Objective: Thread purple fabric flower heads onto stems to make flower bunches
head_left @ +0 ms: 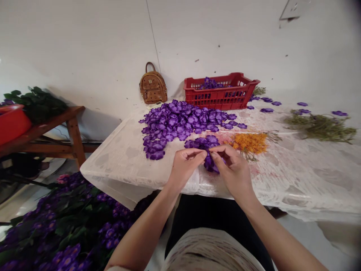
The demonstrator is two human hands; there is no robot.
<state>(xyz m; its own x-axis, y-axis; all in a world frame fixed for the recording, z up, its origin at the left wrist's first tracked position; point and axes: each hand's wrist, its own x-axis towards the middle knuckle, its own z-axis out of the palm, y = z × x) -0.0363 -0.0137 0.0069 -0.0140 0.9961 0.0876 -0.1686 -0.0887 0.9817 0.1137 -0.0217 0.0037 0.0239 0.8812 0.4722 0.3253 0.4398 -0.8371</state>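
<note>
Near the table's front edge, my left hand (186,162) and my right hand (233,167) meet with their fingertips pinched close together. What sits between the fingertips is too small to make out. Just beneath and behind them lies a small group of purple fabric petals (201,142). A large heap of purple flower petals (180,120) spreads beyond my hands to the left. To the right of my right hand is a bunch of orange flower centres (251,143) on thin green stems.
Behind the heap stands a red plastic crate (220,99) holding purple flowers, beside a small brown backpack (153,88) against the wall. Green stems (318,126) and loose petals lie on the right of the covered table (113,160). Purple flowers with leaves (70,222) fill the lower left; a wooden bench (75,131) stands left.
</note>
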